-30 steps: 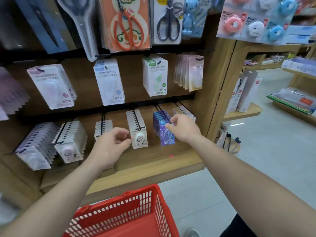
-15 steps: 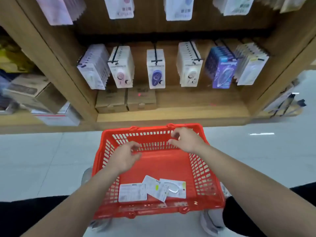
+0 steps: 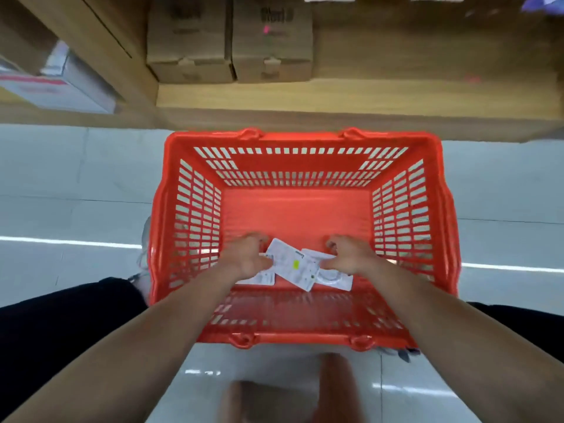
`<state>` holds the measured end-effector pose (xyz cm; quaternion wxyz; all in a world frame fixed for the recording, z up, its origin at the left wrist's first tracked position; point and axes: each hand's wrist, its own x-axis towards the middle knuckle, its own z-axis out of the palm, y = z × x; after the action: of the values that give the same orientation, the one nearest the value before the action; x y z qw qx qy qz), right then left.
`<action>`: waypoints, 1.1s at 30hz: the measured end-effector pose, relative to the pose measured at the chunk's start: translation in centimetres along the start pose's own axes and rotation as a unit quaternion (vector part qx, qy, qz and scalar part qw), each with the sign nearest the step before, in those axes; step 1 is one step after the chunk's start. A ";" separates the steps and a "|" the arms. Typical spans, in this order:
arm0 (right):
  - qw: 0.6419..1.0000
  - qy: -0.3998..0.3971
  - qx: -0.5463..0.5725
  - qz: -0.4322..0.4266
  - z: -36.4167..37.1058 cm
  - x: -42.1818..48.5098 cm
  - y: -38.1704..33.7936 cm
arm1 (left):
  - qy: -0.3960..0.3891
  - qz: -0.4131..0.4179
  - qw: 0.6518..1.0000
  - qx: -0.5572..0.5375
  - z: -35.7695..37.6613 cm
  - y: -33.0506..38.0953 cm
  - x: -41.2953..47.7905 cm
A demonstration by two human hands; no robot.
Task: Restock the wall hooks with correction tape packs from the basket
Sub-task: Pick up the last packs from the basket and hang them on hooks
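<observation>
Hands meet low inside the red basket, which stands in front of the wooden shelf. The left hand and the right hand both have curled fingers, each thumb lying at an edge of the correction tape packs (three white cards, overlapping, close to the basket's near wall). Whether either hand actually pinches a pack, I cannot tell. Two cardboard boxes stand side by side on the shelf.
</observation>
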<state>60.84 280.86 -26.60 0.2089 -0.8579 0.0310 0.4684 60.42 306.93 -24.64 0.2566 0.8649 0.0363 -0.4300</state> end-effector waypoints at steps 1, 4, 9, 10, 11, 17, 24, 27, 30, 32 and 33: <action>1.000 -0.003 0.011 0.001 0.4 0.4 0.2 | -0.008 -0.005 1.000 0.004 0.4 0.2 0.8; 0.999 -0.028 0.012 -0.012 1.1 1.3 0.3 | -0.014 -0.014 1.000 0.007 1.5 0.5 2.8; 0.998 -0.052 -0.007 -0.035 1.8 2.4 0.0 | -0.011 0.000 0.999 -0.031 2.7 -0.2 4.3; 0.997 -0.059 -0.004 -0.042 1.7 2.5 0.1 | -0.014 0.006 0.999 -0.030 2.7 -0.3 4.3; 0.997 -0.068 -0.003 -0.047 1.6 2.5 0.1 | -0.011 0.011 0.999 -0.033 2.5 -0.5 4.4; 0.988 0.019 0.151 -0.009 -0.8 2.8 0.9 | 0.082 -0.018 0.982 -0.172 -0.5 -0.8 3.9; 0.923 0.038 0.383 -0.009 -1.9 2.4 -2.0 | 0.143 -0.024 0.969 -0.201 -0.4 0.1 3.6; 0.910 0.046 0.412 -0.011 -1.3 2.8 -3.2 | 0.116 -0.012 0.962 -0.246 0.8 1.4 3.9; 0.901 0.051 0.431 -0.015 -0.7 3.3 -3.9 | 0.087 0.021 0.956 -0.279 2.0 2.0 4.4; 0.899 0.050 0.436 -0.012 -0.3 3.7 -4.0 | 0.084 0.021 0.953 -0.290 2.1 2.4 4.6; 0.896 0.049 0.441 -0.006 -0.2 3.8 -4.1 | 0.092 0.019 0.951 -0.293 2.2 2.3 4.9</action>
<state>64.11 285.03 -28.27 0.5670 -0.7000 0.2393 0.3623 62.51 303.07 -28.51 0.5024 0.7881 0.1677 -0.3137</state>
